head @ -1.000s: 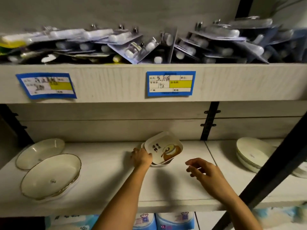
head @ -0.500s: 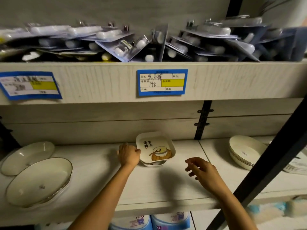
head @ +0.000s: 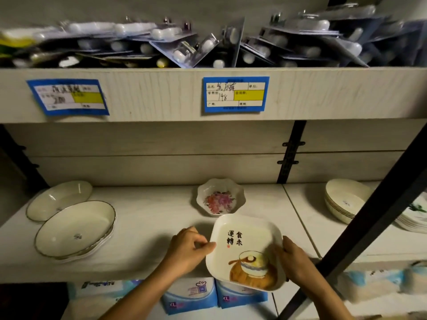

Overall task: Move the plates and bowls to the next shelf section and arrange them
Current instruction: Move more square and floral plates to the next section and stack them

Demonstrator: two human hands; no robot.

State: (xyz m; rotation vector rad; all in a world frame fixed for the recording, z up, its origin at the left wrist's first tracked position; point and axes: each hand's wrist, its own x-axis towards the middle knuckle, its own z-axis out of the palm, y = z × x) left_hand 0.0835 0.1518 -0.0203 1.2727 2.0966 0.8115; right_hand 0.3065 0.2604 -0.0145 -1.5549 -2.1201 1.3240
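Note:
A square white plate with black characters and a painted bowl is held over the front edge of the shelf. My left hand pinches its left rim. My right hand grips its right rim. Behind it a small scalloped bowl with pink flowers sits on the shelf. At the left lie a stack of oval plates and a single oval plate. In the right section stand stacked cream bowls and flat plates.
A dark slanted post crosses the right section in front. The upper shelf carries blister packs and two blue price labels. Blue-and-white packages sit on the shelf below.
The square plate has come off the small flowered bowl and forward to the shelf's front edge. My right hand has taken hold of its right rim. The flowered bowl is now uncovered.

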